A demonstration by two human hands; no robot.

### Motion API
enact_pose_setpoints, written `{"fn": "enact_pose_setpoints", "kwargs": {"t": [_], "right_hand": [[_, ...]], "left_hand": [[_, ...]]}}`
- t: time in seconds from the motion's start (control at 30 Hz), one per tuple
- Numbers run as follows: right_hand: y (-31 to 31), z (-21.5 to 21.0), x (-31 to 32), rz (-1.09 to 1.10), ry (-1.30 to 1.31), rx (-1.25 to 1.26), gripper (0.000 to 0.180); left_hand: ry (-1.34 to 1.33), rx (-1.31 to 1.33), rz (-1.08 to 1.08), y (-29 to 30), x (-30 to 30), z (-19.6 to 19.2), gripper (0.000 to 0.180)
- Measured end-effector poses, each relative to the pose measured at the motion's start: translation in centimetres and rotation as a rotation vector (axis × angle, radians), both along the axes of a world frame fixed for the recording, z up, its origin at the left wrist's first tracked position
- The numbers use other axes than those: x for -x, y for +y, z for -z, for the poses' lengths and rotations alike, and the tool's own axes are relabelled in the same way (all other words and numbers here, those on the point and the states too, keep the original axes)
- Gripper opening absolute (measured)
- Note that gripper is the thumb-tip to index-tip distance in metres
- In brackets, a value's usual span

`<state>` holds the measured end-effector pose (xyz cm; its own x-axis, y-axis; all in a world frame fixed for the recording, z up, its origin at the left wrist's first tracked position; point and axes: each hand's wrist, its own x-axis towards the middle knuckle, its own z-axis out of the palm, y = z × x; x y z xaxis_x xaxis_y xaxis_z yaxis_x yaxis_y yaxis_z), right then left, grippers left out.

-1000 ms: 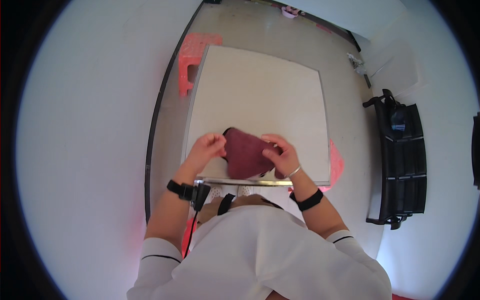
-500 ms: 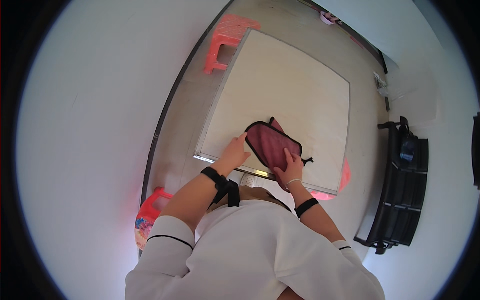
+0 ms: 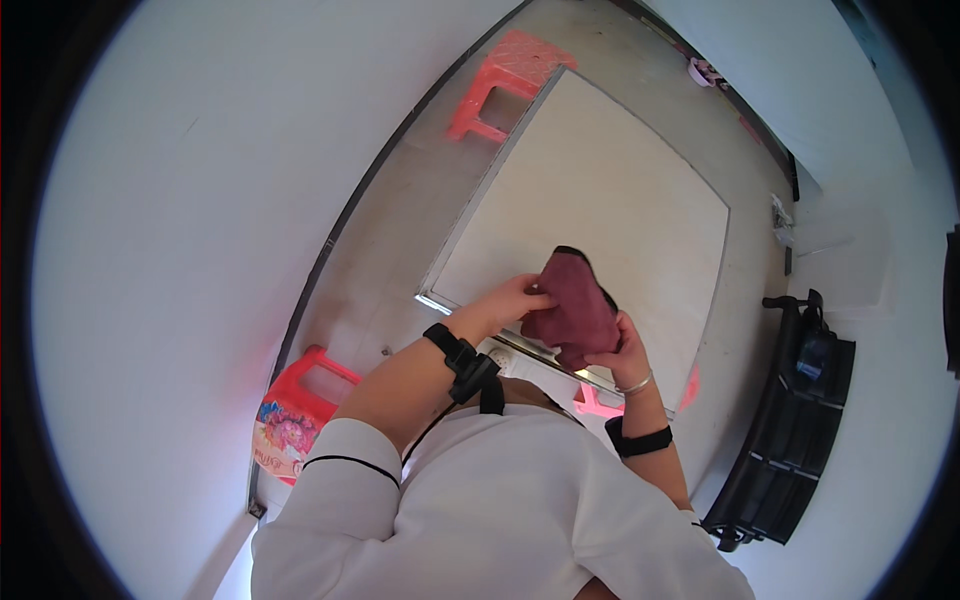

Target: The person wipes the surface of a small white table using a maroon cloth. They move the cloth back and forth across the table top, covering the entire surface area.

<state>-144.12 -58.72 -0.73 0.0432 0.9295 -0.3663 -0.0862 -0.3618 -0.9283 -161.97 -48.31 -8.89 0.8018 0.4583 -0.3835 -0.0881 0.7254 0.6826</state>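
A maroon cloth piece with black edging (image 3: 577,308) is lifted over the near edge of a pale table (image 3: 620,170). It hangs bunched and creased, so its full shape does not show. My left hand (image 3: 514,301) pinches its left side between thumb and fingers. At its lower right, my right hand (image 3: 628,357) grips the cloth, thumb toward me. Part of the fingers on both hands is behind the fabric.
A red plastic stool (image 3: 510,70) stands by the table's far left corner. Another red stool with a flowered side (image 3: 288,420) is at my left. On the right, a black bench (image 3: 790,440) lines the wall, with a blue-tinted bottle (image 3: 812,358) on it.
The cloth, which lay fairly flat on the table, is now raised and crumpled. My left hand has closed on it, and my right hand has shifted to its right edge. The view has turned.
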Motion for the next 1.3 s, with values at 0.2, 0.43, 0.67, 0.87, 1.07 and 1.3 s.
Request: {"fn": "enact_pose_setpoints", "kwargs": {"t": [0.2, 0.43, 0.67, 0.87, 1.07, 1.3], "right_hand": [[-0.1, 0.9, -1.3, -0.146, -0.801, -0.226, 0.05], [-0.2, 1.3, -3.1, -0.154, -0.595, 0.113, 0.046], [1.4, -3.1, -2.7, 0.08, -0.289, -0.006, 0.043], [2.7, -3.5, -3.3, 0.135, -0.551, -0.182, 0.028], [4.7, -6.2, -1.7, 0.071, -0.274, -0.343, 0.031], [2.5, -5.9, -3.2, -0.377, -0.389, 0.138, 0.055]], "left_hand": [[-0.202, 0.105, -0.151, -0.4, 1.6, -2.5, 0.043], [-0.042, -0.164, -0.336, 0.2, 3.7, -3.1, 0.045], [-0.032, -0.165, -0.333, 0.2, 5.4, -4.8, 0.046], [-0.094, -0.333, -0.518, 1.4, 6.2, -6.4, 0.047], [-0.187, -0.434, -0.484, 2.8, 7.3, -11.1, 0.046], [-0.02, -0.499, -0.365, 2.7, 6.7, -11.3, 0.036]]}}
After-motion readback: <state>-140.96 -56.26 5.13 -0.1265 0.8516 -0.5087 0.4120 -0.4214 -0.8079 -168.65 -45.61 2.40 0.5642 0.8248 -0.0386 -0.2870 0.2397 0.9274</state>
